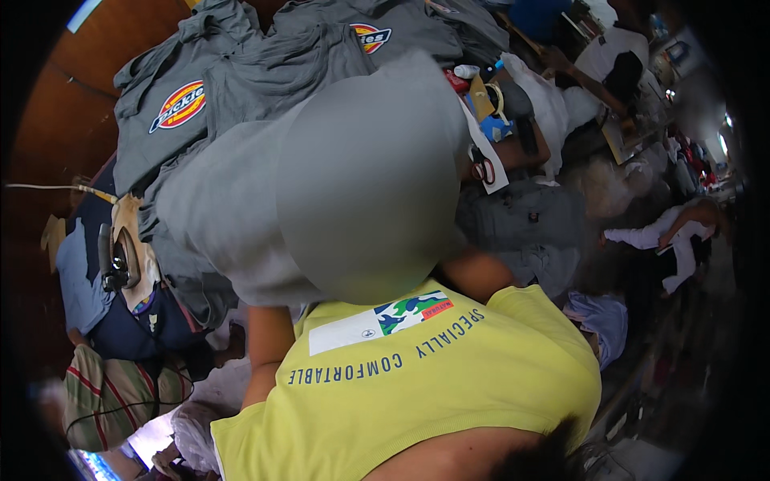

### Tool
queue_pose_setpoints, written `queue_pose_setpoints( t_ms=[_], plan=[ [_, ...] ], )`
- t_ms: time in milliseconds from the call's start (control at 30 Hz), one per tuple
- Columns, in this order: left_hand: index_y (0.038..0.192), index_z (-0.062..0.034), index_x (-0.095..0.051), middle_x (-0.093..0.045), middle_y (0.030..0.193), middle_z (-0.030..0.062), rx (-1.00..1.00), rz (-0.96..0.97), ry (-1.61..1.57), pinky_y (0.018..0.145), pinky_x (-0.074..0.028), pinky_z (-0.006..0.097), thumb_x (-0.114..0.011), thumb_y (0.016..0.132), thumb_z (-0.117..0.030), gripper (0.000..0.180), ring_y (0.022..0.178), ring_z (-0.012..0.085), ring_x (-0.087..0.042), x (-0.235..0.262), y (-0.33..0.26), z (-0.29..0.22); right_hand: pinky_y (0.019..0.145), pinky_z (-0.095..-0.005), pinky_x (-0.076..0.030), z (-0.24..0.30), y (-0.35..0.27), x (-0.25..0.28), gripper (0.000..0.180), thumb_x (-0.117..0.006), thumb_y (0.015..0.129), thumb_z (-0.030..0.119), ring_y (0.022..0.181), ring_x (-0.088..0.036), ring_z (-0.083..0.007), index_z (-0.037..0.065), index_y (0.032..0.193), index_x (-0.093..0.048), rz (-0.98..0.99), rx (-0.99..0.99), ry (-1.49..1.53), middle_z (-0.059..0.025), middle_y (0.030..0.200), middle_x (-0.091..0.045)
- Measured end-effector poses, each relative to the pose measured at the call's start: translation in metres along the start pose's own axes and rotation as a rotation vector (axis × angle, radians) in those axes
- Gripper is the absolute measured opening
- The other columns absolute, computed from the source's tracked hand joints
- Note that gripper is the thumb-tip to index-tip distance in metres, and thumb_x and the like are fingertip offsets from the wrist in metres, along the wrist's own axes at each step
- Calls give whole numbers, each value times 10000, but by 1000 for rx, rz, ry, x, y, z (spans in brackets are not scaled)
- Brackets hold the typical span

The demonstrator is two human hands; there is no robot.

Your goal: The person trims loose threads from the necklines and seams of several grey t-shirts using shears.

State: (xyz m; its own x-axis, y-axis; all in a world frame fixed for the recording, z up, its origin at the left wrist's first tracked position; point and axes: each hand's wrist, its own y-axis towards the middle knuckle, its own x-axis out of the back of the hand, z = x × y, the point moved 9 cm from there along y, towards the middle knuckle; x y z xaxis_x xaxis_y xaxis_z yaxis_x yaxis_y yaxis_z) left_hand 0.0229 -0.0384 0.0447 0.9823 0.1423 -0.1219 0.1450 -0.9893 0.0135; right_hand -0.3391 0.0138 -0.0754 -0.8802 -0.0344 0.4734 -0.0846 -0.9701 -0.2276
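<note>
Plainly, neither of the person's own hands shows, so their grip cannot be told; two grey shirts (pixel 241 80) with badges, one iron (pixel 120 260), one pair of scissors (pixel 482 170).

grey shirts (pixel 241 80): matt cloth | yellow shirt (pixel 449 385): smooth cloth | table (pixel 72 104): glossy wood

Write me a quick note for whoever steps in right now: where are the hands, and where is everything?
Left hand and right hand: neither is in view. A person in a yellow shirt bends over the work in front, and a blurred patch covers the middle.
Things: grey shirts lie piled and spread at the top. What looks like an iron rests at the left, in nobody's hand. Scissors lie at the right.
Done or left: cannot tell from this view.
</note>
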Motion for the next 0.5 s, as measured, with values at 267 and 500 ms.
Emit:
queue_pose_setpoints(
  t_ms=[267, 500],
  plan=[
    [1127, 12, -519, -614, 1034, 117, 37, -50, -62, 793, -473, 319, -535, 844, -171, 338, 911, 220, -611, 33, -31, -4, 961, -384, -381, -80, 14, 80, 398, -484, 864, 173, 1093, -536, -333, 39, 1238, -506, -319, -249, 206, -201, 1224, -536],
    [1094, 10, -532, -622, 992, 115, 73, -83, -68, 776, -477, 321, -530, 838, -172, 315, 882, 218, -618, 60, -55, -5, 963, -387, -379, -99, 16, 66, 403, -482, 865, 175, 1098, -532, -336, 39, 1244, -500, -272, -328, 173, -203, 1230, -530]
  ],
)
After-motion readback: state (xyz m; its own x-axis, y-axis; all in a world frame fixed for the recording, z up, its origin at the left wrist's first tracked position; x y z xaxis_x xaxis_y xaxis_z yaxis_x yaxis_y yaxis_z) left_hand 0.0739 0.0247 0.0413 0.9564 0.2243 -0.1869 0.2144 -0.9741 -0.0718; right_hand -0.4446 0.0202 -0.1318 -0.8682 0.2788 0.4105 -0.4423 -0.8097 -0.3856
